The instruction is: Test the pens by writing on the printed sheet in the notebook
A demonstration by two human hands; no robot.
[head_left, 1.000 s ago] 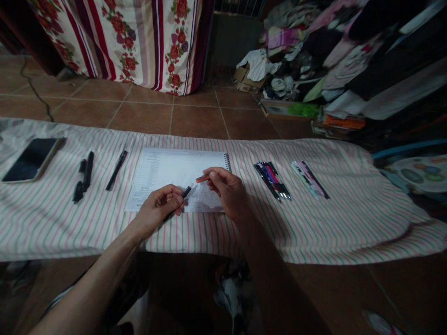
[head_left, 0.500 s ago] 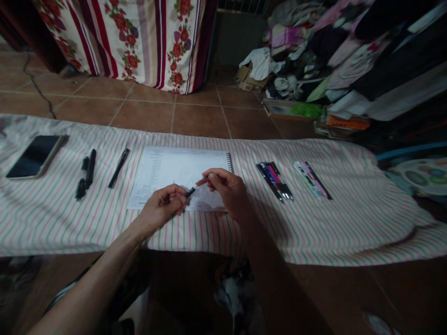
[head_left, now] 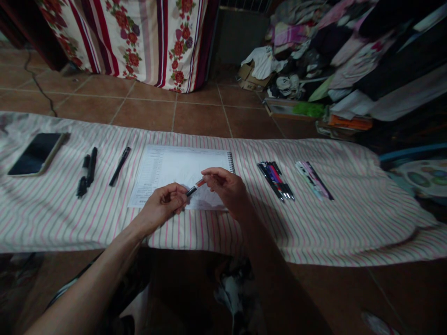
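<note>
Over the notebook, my left hand (head_left: 168, 201) is closed in a pinch on the black end of a pen (head_left: 191, 191). A pale band and a reddish-brown part show further along the pen, tilted up toward my right hand (head_left: 225, 186). My right thumb and fingers close on that reddish end, with the index finger fairly straight; whether the two parts are joined, I cannot tell. Below both hands lies a spiral notebook (head_left: 178, 163), its coil on the right and a printed sheet side on the left.
Left of the notebook lie a single black pen (head_left: 119, 166), several black markers (head_left: 91, 166) and a phone (head_left: 37, 154). To its right rest a group of dark and coloured pens (head_left: 275, 180) and a lighter group (head_left: 314, 180). A striped cloth (head_left: 349, 223) covers the surface.
Both hands stay almost in place over the notebook. My right fingers have straightened slightly on the pen's reddish end. The whole view has shifted a little.
</note>
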